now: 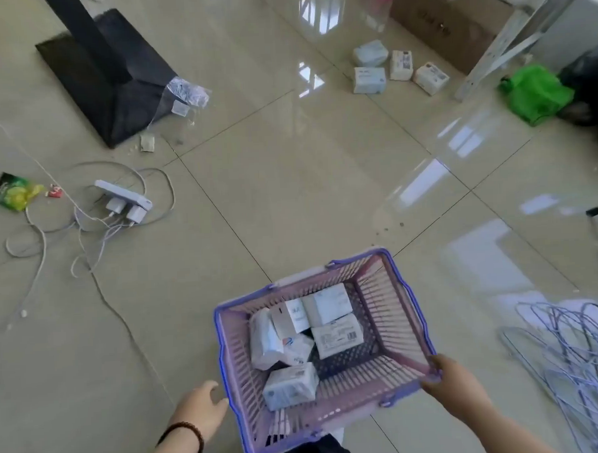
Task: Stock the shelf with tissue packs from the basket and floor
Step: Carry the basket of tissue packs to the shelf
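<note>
Basket (pixel 393 290) w/ soft, light tissue packs (pixel 331 331): our right hand (pixel 450 380) grips rim, left hand (pixel 201 407) open beside; we'd pinch packs' sides.

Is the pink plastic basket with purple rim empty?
No, the pink plastic basket with purple rim holds several white tissue packs on its bottom.

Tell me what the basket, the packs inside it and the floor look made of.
Basket: likely moulded plastic, matte pink slatted walls, purple rim. Tissue packs: seemingly thin glossy plastic film, printed, slightly creased. Floor: probably glazed ceramic tile, grout lines, mirror-like reflections.
</note>
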